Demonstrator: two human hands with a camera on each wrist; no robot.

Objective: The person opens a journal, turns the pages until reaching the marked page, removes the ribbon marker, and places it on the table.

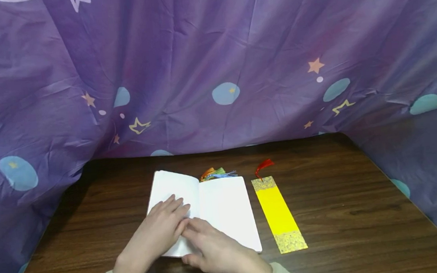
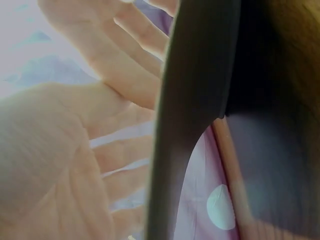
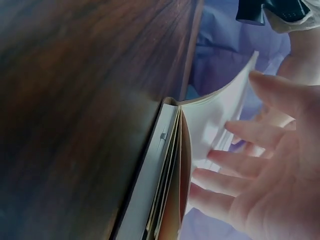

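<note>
Open notebook (image 1: 226, 209) laid on tabletop (image 1: 344, 195), left page (image 1: 174, 186) partly covered by left hand (image 1: 161, 226) and right hand (image 1: 216, 247) — fingers (image 3: 237, 162) spread, yellow bookmark (image 1: 277, 209) placed alongside

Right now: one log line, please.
notebook: open; left hand: over left page; right hand: across lower edge; yellow bookmark: right of notebook

Purple star-printed cloth (image 1: 192, 65) hanging behind; dark wood-grain table (image 1: 349, 203)

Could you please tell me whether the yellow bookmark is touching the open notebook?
Apart. The head view shows a strip of dark wooden table between the left edge of the yellow bookmark and the right edge of the open notebook.
</note>
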